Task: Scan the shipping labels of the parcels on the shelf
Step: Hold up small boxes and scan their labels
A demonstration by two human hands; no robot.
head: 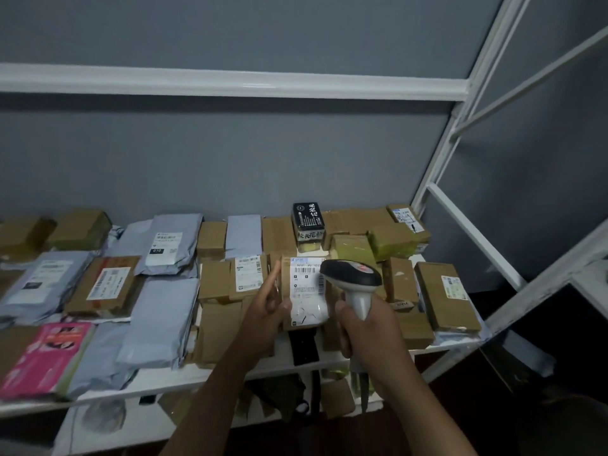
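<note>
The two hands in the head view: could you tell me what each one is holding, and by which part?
The right hand grips the barcode scanner by its handle. The left hand holds the labelled parcel by its left edge.

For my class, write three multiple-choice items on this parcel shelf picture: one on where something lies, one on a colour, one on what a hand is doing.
1. Where does the pink package lie on the shelf?
A. front left
B. back right
C. centre

2. What colour is the scanner head's top?
A. yellow
B. black
C. blue

3. What is the right hand doing?
A. resting flat on the shelf
B. gripping the scanner's handle
C. hanging idle

Answers:
1 A, it sits at the near left edge.
2 B, the dark head tops a white handle.
3 B, its fingers wrap the handle, while the left hand holds the labelled parcel.
</note>
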